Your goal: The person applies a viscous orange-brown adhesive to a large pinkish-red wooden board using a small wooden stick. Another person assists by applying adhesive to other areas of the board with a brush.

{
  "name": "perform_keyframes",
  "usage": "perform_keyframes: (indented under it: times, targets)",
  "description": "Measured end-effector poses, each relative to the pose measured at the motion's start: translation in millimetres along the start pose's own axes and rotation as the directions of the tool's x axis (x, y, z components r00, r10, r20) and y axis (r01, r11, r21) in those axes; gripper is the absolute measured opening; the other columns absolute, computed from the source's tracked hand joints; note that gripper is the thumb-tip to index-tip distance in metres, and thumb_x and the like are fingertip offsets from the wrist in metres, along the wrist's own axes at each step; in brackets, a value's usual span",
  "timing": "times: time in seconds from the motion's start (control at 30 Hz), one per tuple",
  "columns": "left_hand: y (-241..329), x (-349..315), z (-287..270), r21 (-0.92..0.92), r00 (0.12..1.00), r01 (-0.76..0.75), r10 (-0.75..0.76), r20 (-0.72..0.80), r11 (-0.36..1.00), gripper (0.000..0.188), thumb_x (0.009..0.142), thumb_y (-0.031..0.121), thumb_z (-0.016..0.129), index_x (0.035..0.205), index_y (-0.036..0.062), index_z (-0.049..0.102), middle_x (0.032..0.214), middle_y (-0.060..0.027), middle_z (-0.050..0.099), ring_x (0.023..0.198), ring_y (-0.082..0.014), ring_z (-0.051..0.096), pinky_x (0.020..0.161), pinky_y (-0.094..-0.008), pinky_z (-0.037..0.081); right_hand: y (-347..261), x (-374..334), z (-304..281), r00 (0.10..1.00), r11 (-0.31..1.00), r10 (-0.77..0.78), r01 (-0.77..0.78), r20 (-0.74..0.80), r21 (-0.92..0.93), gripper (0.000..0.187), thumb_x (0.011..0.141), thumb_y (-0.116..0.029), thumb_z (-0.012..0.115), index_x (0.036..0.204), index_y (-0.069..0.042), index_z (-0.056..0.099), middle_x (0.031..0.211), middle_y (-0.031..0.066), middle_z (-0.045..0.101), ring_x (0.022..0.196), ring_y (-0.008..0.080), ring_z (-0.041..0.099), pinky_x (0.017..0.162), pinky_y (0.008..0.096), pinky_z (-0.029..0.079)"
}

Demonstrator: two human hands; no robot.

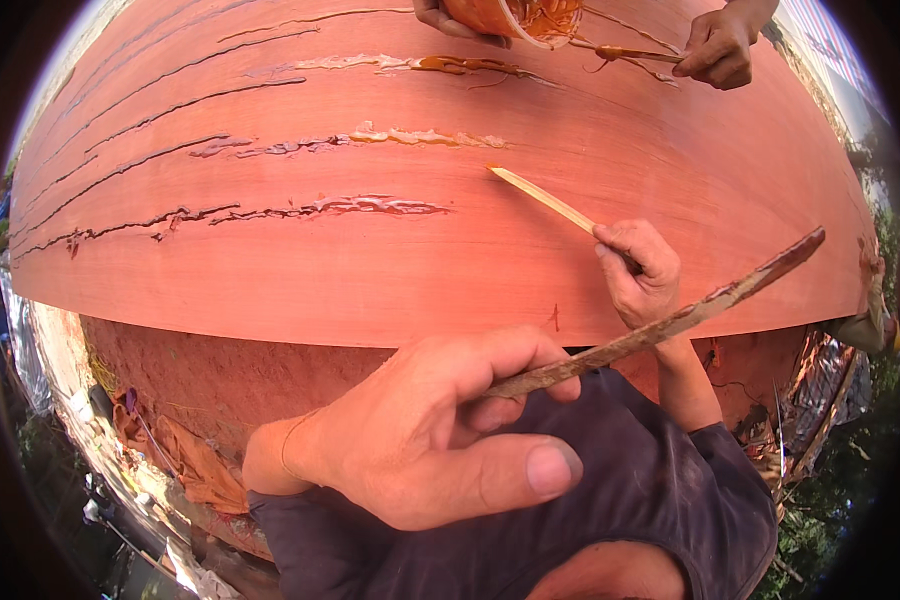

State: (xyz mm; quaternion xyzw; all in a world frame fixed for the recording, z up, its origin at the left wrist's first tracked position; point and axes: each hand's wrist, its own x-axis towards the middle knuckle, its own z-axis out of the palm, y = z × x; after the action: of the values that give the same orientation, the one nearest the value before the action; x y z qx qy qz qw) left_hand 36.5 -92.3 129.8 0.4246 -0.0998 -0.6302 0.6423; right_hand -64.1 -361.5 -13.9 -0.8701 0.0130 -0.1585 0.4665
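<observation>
My left hand (420,420), nearest the camera, grips a rough stick (670,325) whose far end is coated dark reddish brown. Beyond it, my right hand (642,270) pinches a slim pale wooden stick (550,200). Its tip, with a little orange-brown paste on it, points at the broad reddish wooden surface (300,280); whether it touches cannot be made out. Long dark cracks run across the wood at the left. Some are covered with raised glossy dark red paste (380,205), and a paler orange-tan bead of paste (420,136) lies along another.
Across the surface, a co-worker's hand (718,48) holds a paste-smeared stick (620,52). Their other hand (460,22) supports an orange container (515,18) with sticky orange-brown paste inside. Reddish ground (190,375) lies below the near edge, with brown cloth-like scraps (205,470) at the left.
</observation>
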Motion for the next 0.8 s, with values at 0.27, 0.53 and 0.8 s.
perform_keyframes:
  times: [0.27, 0.53, 0.8]
  targets:
    - [26, 10, 39, 0.304, 0.973, -0.229, 0.223, 0.057, 0.925, 0.075, 0.074, 0.058, 0.073, 0.113, -0.0055, 0.062, 0.084, -0.0118, 0.067, 0.064, -0.0159, 0.059, 0.059, -0.0279, 0.042, 1, -21, -4, 0.947, 0.947, 0.316, -0.311, -0.060, 0.077, 0.016, 0.089, 0.003, 0.065, 0.104, 0.003, 0.070, 0.080, -0.0029, 0.057, 0.065, 0.0014, 0.045, 0.056, 0.0196, 0.035]
    - [-21, 9, 26, 0.287, 0.910, -0.373, 0.409, -0.072, 0.882, 0.075, 0.067, 0.060, 0.076, 0.102, -0.0050, 0.064, 0.068, 0.0027, 0.051, 0.055, -0.0036, 0.040, 0.051, -0.0210, 0.026, 8, -25, -7, 0.879, 0.887, 0.445, -0.406, -0.170, 0.220, 0.019, 0.094, 0.000, 0.059, 0.111, 0.003, 0.067, 0.085, -0.0046, 0.060, 0.068, -0.0004, 0.045, 0.058, 0.0173, 0.036]
    - [-122, 9, 3, 0.445, 0.383, -0.389, 0.581, -0.718, 0.807, 0.032, 0.101, 0.025, 0.053, 0.112, -0.0043, 0.057, 0.067, 0.0069, 0.038, 0.059, -0.0006, 0.031, 0.052, -0.0192, 0.023, 8, 13, 18, 0.874, 0.855, 0.460, -0.388, -0.157, 0.343, 0.023, 0.097, -0.005, 0.054, 0.117, 0.003, 0.064, 0.085, -0.0021, 0.062, 0.067, 0.0011, 0.048, 0.058, 0.0190, 0.039]
